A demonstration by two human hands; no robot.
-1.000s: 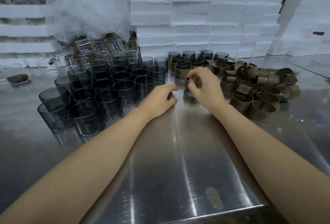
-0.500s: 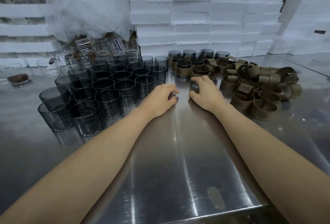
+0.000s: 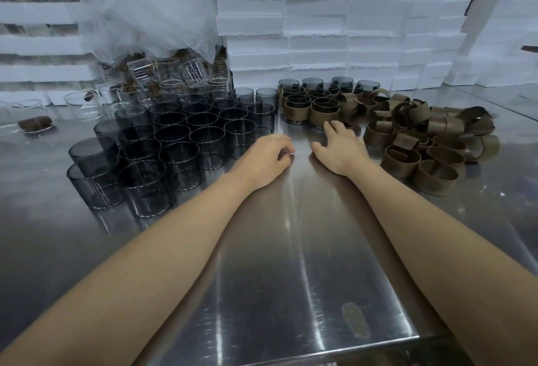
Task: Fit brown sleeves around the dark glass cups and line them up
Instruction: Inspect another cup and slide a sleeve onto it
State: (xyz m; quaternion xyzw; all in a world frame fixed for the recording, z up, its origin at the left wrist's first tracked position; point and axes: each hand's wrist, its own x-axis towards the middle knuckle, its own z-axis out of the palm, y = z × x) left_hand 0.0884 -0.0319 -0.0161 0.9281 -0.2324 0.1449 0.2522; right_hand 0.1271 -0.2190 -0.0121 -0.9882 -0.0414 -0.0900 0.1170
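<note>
Bearing dark glass cups (image 3: 174, 135), the steel table (image 3: 276, 249) fronts foam blocks (image 3: 320, 24).

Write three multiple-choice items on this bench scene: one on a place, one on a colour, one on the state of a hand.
1. Where does the pile of loose brown sleeves lie?
A. on the floor
B. on the table, to the right of the right hand
C. in a drawer

2. What colour are the foam blocks stacked at the back?
A. green
B. red
C. white

3. What does the left hand hold?
A. nothing
B. a sleeve
C. a cup

Key:
1 B, the sleeves are heaped on the steel just past the right hand's outer side.
2 C, every block in the stack is white.
3 A, its fingers rest loosely curled on the table with nothing in them.
</note>
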